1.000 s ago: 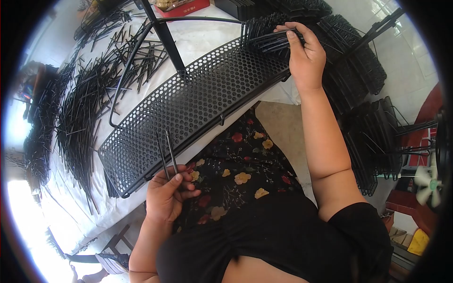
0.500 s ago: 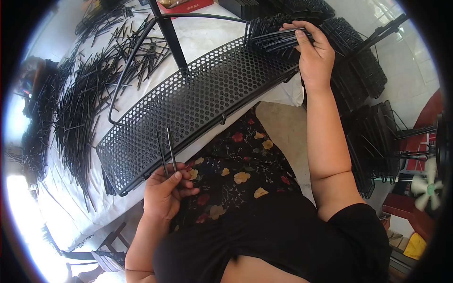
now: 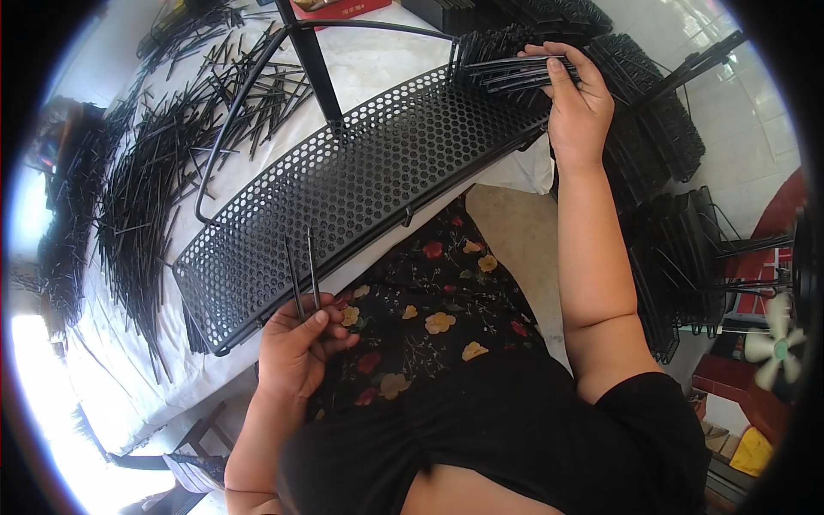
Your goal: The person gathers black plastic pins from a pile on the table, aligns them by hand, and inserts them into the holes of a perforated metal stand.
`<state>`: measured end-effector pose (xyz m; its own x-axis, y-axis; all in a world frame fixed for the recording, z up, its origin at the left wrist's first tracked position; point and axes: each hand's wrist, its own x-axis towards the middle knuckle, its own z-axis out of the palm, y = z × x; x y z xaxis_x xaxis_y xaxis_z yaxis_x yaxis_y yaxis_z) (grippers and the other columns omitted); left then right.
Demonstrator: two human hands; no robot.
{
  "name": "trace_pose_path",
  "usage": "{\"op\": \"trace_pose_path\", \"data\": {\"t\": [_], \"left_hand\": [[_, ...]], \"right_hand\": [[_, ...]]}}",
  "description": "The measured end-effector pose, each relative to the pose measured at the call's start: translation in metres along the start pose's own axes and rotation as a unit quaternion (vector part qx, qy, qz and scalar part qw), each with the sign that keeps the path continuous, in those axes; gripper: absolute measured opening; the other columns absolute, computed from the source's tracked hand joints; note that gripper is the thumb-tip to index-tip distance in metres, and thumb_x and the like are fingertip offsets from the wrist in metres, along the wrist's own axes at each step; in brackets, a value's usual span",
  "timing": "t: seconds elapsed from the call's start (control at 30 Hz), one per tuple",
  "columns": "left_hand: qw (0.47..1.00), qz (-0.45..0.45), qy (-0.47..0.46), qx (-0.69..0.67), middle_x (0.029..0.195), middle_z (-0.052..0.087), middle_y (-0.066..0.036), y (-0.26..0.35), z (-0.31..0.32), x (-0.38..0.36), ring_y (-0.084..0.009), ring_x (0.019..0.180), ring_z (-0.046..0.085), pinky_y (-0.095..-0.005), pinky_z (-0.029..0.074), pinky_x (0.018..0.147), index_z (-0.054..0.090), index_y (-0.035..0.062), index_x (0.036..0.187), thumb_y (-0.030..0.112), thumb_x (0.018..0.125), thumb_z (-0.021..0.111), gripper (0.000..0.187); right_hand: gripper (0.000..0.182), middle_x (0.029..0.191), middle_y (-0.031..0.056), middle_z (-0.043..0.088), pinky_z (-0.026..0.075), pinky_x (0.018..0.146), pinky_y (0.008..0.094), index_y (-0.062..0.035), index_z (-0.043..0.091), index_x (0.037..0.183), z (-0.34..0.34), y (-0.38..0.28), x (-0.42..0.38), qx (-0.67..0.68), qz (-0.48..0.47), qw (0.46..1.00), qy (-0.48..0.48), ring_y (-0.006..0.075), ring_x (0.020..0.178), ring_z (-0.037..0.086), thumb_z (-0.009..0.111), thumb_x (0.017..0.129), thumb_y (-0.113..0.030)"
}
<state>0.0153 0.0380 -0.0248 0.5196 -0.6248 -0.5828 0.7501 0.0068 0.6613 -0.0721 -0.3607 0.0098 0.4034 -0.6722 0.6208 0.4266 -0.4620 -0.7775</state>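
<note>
A long black tray of perforated metal (image 3: pixel 360 176) with a tubular frame lies slanted across in front of me. At its far right end, my right hand (image 3: pixel 581 112) pinches a bundle of thin black sticks (image 3: pixel 519 70) between thumb and fingers, their other ends pointing left over the tray. My left hand (image 3: pixel 296 343) is by the tray's near left edge. Two thin dark rods (image 3: pixel 312 262) stand up from its closed fingers, spread slightly apart; whether they are joined inside the hand cannot be seen.
Many loose black sticks (image 3: pixel 142 215) lie heaped on a white-covered table (image 3: pixel 120 369) at the left. Stacked black metal racks (image 3: pixel 674 257) stand at the right, near a small fan (image 3: pixel 777 345). A red box (image 3: pixel 343 9) is at the top.
The right hand and its sticks have shifted slightly right and down in view. The left hand keeps its hold, with almost no movement.
</note>
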Motion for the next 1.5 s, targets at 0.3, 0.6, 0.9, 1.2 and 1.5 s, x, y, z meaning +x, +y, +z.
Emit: {"op": "trace_pose_path", "data": {"t": [0.3, 0.6, 0.9, 1.2, 1.5], "left_hand": [[1.000, -0.006, -0.004, -0.002, 0.089, 0.064, -0.012, 0.001, 0.001, 0.000, -0.0187, 0.073, 0.065, -0.0415, 0.063, 0.069, 0.053, -0.0042, 0.116, 0.002, 0.093, 0.058, 0.025], [1.000, -0.005, 0.003, 0.004, 0.089, 0.063, -0.011, 0.000, 0.000, 0.001, -0.0178, 0.073, 0.064, -0.0418, 0.063, 0.067, 0.053, -0.0039, 0.116, 0.002, 0.092, 0.058, 0.025], [1.000, -0.011, -0.002, 0.002, 0.090, 0.063, -0.011, 0.001, -0.001, 0.001, -0.0179, 0.074, 0.064, -0.0422, 0.063, 0.065, 0.054, -0.0034, 0.117, 0.002, 0.092, 0.058, 0.026], [1.000, -0.006, 0.006, -0.007, 0.091, 0.063, -0.011, -0.001, -0.001, 0.003, -0.0186, 0.075, 0.065, -0.0423, 0.061, 0.074, 0.056, -0.0039, 0.111, -0.001, 0.092, 0.058, 0.020], [1.000, -0.001, 0.001, -0.015, 0.091, 0.063, -0.012, -0.002, -0.001, 0.004, -0.0184, 0.075, 0.064, -0.0427, 0.060, 0.077, 0.056, -0.0042, 0.112, -0.002, 0.091, 0.059, 0.021]], "right_hand": [[0.018, 0.104, 0.0151, 0.070, 0.052, 0.089, 0.0268, 0.0039, 0.063, 0.111, -0.002, 0.002, 0.001, -0.004, 0.012, 1.000, -0.002, 0.0182, 0.099, 0.067, 0.053, 0.096, 0.001], [0.019, 0.104, 0.0141, 0.070, 0.051, 0.089, 0.0261, 0.0037, 0.063, 0.111, -0.001, 0.001, 0.003, -0.060, -0.017, 0.998, -0.012, 0.0171, 0.097, 0.067, 0.053, 0.096, 0.001], [0.018, 0.105, 0.0146, 0.070, 0.052, 0.089, 0.0273, 0.0034, 0.063, 0.111, 0.001, -0.002, 0.002, 0.000, 0.021, 1.000, -0.003, 0.0181, 0.098, 0.067, 0.054, 0.097, -0.001], [0.018, 0.104, 0.0115, 0.071, 0.052, 0.090, 0.0277, 0.0012, 0.065, 0.110, 0.001, 0.000, 0.002, -0.042, -0.031, 0.997, -0.062, 0.0181, 0.099, 0.067, 0.056, 0.096, -0.001], [0.018, 0.102, 0.0045, 0.073, 0.052, 0.091, 0.0259, -0.0066, 0.072, 0.105, -0.002, -0.004, 0.011, -0.158, -0.094, 0.964, -0.193, 0.0146, 0.099, 0.067, 0.061, 0.092, -0.001]]}}
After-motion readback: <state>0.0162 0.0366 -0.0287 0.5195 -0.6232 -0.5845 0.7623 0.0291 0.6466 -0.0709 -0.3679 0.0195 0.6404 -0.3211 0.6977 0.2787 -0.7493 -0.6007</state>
